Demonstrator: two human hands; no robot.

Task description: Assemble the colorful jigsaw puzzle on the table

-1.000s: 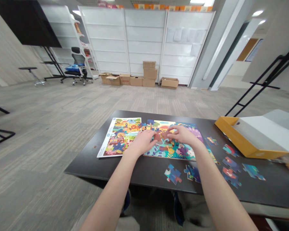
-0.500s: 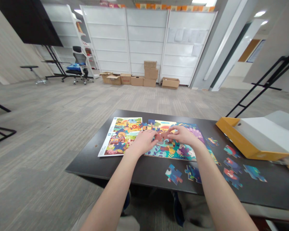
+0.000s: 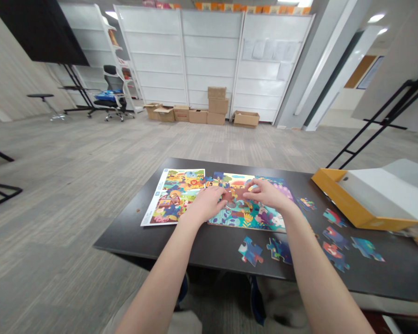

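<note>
A colourful jigsaw puzzle [image 3: 245, 220], partly put together, lies on the dark table. Over its middle, a brown puzzle piece [image 3: 239, 193] shows between my two hands. My right hand [image 3: 264, 194] pinches this piece from the right, thumb and fingers bent. From the left, my left hand [image 3: 209, 203] reaches over the puzzle, its curled fingertips at the brown area's left edge. My fingers partly cover the piece's outline. Left of the puzzle lies a printed picture sheet [image 3: 170, 197], its right part behind my left hand.
Loose puzzle pieces lie near the front edge, such as a blue one [image 3: 251, 251], and several more on the right, including a red one [image 3: 334, 217]. An open yellow box [image 3: 348, 204] stands at the table's right. Cardboard boxes [image 3: 217, 105] line the far wall.
My right hand has shifted slightly left and down with the brown piece. The left hand stays nearly in place, and more of the puzzle's middle shows between the hands.
</note>
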